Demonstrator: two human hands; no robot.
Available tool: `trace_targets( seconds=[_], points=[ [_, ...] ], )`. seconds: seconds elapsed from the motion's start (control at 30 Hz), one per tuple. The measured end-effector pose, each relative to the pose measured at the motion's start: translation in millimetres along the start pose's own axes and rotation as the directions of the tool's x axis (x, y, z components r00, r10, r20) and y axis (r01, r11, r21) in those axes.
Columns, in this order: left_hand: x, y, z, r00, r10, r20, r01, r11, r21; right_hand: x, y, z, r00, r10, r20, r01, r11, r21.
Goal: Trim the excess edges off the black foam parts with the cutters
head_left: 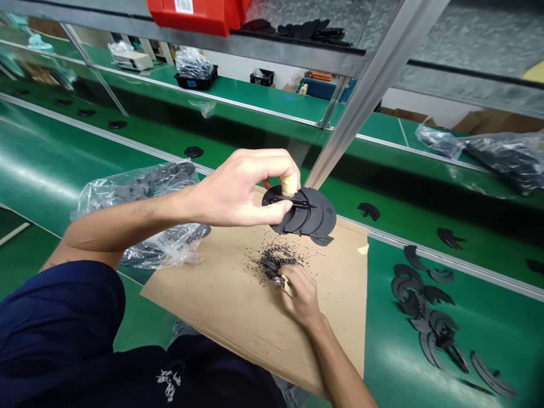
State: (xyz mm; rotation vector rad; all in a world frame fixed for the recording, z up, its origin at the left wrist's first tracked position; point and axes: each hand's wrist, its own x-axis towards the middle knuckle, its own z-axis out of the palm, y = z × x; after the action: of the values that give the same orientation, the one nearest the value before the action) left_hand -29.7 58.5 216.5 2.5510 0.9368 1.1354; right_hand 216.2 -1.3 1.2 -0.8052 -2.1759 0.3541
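My left hand [242, 190] is closed around a round black plastic part [312, 212] made of overlapping curved plates, held up above the cardboard. The thumb presses on its face, and a yellowish finger cover [289, 185] is on one finger behind its upper edge. Lower down, my right hand [301, 292] is closed beside a heap of small black pieces [278, 258]. A yellowish cover also shows on a right fingertip. Something small and shiny shows there, but I cannot tell what the fingers hold.
The brown cardboard sheet [238, 323] lies on the green bench. A clear bag [161, 249] of black parts sits at left. Loose curved black parts [429, 311] lie at right, others on the green conveyor [408, 212]. A metal post [352, 119] rises behind; a red bin [199, 14] is overhead.
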Motion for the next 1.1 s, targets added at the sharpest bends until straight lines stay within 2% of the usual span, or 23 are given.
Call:
trace_targets(
  seconds=[0.5,0.63,0.77,0.97,1.03,1.1],
  points=[
    [1.6,12.7,-2.6,0.998,0.027,-0.051,-0.026,0.999,0.036,0.3,-3.3,-1.7,1.000,-0.007,0.009,0.007,1.000,-0.005],
    [2.3,11.6,-0.2,0.998,0.054,-0.035,-0.051,0.997,0.062,1.8,-3.6,-3.1,1.000,-0.016,0.005,0.016,1.000,-0.004],
    [2.9,8.6,1.0,0.999,0.028,-0.030,-0.026,0.997,0.076,3.1,-3.5,-3.1,1.000,-0.024,0.004,0.024,1.000,-0.002],
    [1.7,10.8,0.5,0.999,0.024,0.031,-0.027,0.994,0.103,4.0,-4.2,-3.8,0.999,-0.033,0.012,0.033,0.999,-0.004],
    [2.2,4.9,2.6,0.999,0.034,0.039,-0.038,0.994,0.098,3.8,-4.0,-3.8,0.999,-0.034,0.013,0.034,0.999,0.001],
    [4.4,-15.2,6.9,0.998,0.031,0.048,-0.036,0.993,0.111,3.1,-3.4,-3.4,0.999,-0.032,0.009,0.032,0.999,0.007]
  ],
)
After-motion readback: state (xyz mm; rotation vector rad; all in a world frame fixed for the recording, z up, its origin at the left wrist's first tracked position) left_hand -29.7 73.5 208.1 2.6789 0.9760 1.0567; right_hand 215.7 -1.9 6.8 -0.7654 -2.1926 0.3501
